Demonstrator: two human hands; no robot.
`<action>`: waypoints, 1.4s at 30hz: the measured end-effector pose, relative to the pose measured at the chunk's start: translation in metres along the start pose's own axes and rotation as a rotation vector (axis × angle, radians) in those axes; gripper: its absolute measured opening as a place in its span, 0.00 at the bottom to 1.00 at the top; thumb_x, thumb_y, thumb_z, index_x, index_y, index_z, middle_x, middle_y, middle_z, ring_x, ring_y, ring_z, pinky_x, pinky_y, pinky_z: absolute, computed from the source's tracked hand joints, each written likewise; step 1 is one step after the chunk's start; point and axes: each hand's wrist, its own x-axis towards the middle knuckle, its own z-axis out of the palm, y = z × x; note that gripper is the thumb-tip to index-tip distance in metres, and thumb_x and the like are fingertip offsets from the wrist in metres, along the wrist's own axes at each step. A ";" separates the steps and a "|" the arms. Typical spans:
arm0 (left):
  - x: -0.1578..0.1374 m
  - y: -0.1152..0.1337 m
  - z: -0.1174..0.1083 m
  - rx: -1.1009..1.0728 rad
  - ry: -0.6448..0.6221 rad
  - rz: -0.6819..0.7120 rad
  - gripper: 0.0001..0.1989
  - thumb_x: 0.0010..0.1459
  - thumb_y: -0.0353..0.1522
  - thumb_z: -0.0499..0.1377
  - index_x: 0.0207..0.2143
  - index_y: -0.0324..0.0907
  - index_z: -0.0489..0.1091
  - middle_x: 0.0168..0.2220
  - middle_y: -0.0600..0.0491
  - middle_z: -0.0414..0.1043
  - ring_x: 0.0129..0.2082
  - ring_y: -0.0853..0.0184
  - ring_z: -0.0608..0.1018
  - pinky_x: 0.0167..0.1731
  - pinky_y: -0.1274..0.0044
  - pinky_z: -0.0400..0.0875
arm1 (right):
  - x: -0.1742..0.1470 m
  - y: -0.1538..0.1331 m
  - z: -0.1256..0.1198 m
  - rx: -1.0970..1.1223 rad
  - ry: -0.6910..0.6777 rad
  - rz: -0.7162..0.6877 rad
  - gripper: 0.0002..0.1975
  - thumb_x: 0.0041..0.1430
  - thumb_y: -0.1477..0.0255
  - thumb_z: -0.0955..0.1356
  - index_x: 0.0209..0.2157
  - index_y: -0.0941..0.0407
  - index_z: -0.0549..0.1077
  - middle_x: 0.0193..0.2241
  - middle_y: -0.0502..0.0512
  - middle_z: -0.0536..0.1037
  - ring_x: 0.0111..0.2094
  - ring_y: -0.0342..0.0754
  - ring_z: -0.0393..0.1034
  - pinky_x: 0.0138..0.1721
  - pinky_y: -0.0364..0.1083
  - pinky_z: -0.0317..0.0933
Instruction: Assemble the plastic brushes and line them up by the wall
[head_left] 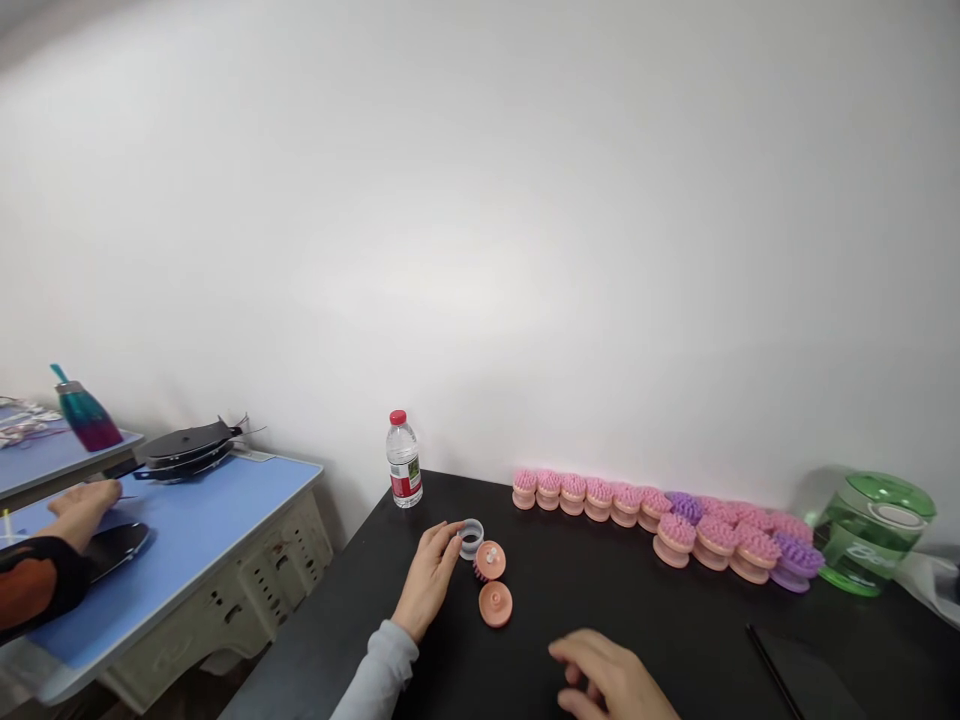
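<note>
On the black table, my left hand point(427, 578) reaches to a clear plastic ring point(472, 553), with thumb and index finger at its left rim. Just beside the ring lies a peach massage brush head point(491, 560), bristles down and small white posts showing on top. A round peach cap point(496, 605) with a raised centre rests nearer to me. My right hand point(613, 676) hovers over the front of the table, fingers loosely bent and apart, and nothing shows in it. Part of this hand is cut off by the lower frame edge.
Several pink and purple brushes point(675, 535) line the wall side. A green clear container point(870, 535) stands far right, a black rod point(772, 668) before it. A water bottle point(405, 462) marks the back left corner. A co-worker's arm point(79, 515) is over the blue table point(225, 530).
</note>
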 end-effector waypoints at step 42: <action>-0.075 0.053 0.047 -0.587 -0.350 0.012 0.26 0.46 0.42 0.70 0.48 0.47 0.74 0.44 0.48 0.70 0.42 0.57 0.75 0.45 0.67 0.72 | -0.001 -0.021 -0.030 0.208 0.254 0.203 0.26 0.47 0.77 0.70 0.51 0.55 0.72 0.46 0.58 0.74 0.44 0.54 0.72 0.47 0.51 0.68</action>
